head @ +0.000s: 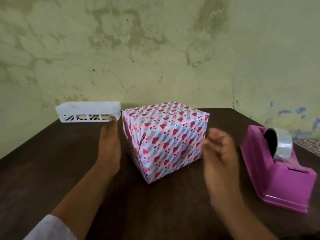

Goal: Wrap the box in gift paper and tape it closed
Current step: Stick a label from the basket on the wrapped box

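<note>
Box sits wrapped at mid-table, between our hands. Left hand flat, fingers together; right hand loosely curled, blurred, apparently holding nothing. We judge it light, stiff, glossy-slick; grip opposite side faces.

Dark brown surface carries a white basket at back left, wrapped box centre, pink tape dispenser right.

Glossy paper box; shiny plastic tape dispenser.
</note>
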The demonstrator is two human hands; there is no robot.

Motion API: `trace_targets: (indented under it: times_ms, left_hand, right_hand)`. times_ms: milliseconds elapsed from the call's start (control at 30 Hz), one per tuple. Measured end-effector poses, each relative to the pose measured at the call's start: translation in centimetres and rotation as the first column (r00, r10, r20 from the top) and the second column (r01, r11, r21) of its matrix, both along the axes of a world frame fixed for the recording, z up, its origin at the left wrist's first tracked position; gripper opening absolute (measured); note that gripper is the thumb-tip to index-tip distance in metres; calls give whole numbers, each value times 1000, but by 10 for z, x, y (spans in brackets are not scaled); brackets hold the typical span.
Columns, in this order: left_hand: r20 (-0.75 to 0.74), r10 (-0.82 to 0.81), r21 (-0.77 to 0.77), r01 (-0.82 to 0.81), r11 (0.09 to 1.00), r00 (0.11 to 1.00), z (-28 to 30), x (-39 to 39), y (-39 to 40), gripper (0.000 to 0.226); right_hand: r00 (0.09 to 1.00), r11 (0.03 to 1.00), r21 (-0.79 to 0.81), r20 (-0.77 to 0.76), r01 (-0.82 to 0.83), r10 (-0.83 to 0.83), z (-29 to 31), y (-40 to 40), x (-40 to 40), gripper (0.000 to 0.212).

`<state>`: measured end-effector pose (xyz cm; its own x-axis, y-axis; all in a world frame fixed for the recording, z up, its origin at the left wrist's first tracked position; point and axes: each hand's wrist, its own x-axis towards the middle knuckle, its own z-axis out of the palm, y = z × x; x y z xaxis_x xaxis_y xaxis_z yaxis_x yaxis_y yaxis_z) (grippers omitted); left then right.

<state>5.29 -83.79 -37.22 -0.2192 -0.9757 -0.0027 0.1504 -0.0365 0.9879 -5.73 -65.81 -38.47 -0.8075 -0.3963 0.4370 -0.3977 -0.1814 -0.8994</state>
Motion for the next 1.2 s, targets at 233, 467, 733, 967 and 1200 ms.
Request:
trace_targets:
  times_ms: [233,467,733,967,1200]
  left_hand:
    - [-67,-283,-3,283,959,957,-6,-12,49,82]
    - [-192,-386,87,408,909,902,-1,2,41,50]
    - [-276,-371,-137,346,928,887,6,11,49,39]
    - [-112,-612,-362,541,759,783,15,24,34,114]
    - [159,-422,-454,446,772,893,39,31,42,98]
  right_hand:
    - [938,958,178,307,-225,163,14,-25,-39,54]
    - [903,981,-117,388,-152,186,6,-14,-37,51]
    - [749,758,-495,278,-425,602,11,1,-43,43]
    - [747,745,-358,166,-563,644,10,0,-50,84]
    - [817,795,-271,45,-544,574,16,8,-52,61]
